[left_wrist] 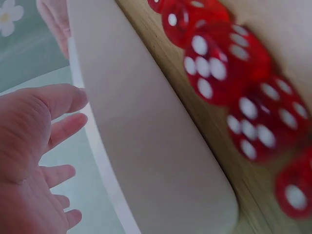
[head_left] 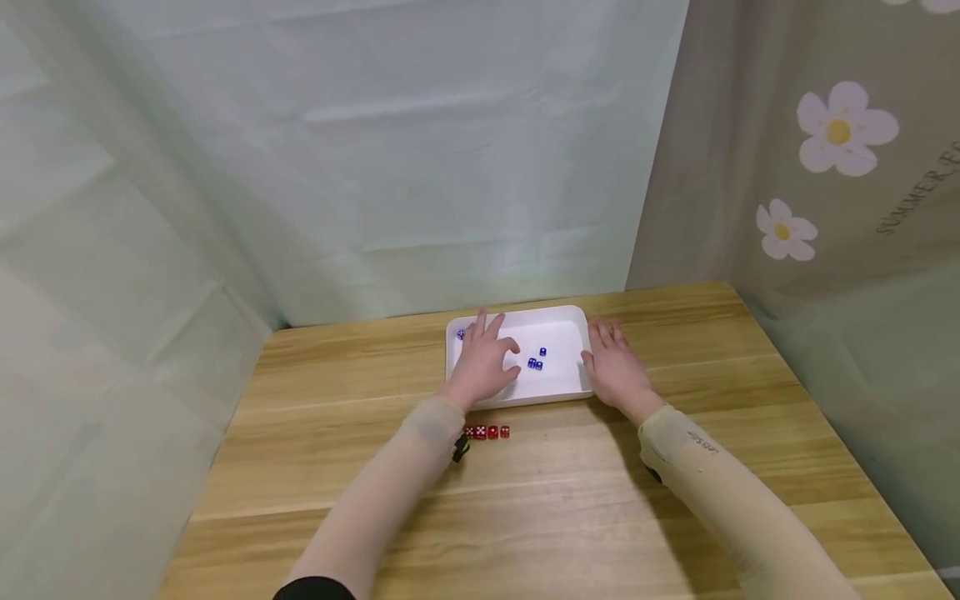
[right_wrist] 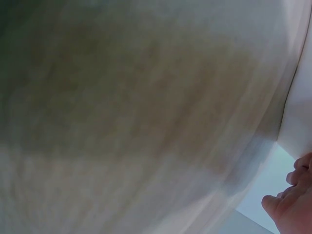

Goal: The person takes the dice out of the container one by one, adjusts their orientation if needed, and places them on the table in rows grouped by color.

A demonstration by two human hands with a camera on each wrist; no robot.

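Observation:
A shallow white tray [head_left: 566, 333] lies near the table's back edge. My left hand [head_left: 482, 364] is over its left half, fingers spread, with thumb and index finger apart and nothing visible between them. Three blue dice [head_left: 543, 352] sit in the middle of the tray, just right of that hand. Another blue die [head_left: 461, 334] is in the back left corner, beside my left fingers. At the tray's right wall is my right hand [head_left: 617, 367], its fingers straight. The right wrist view catches only part of this hand [right_wrist: 295, 204], beside the tray's side.
Several red dice [head_left: 492, 432] stand in a row in front of the tray, partly hidden by the left wrist; they show close up in the left wrist view. Fabric curtains [head_left: 450, 167] hang behind and beside the wooden table [head_left: 555, 517].

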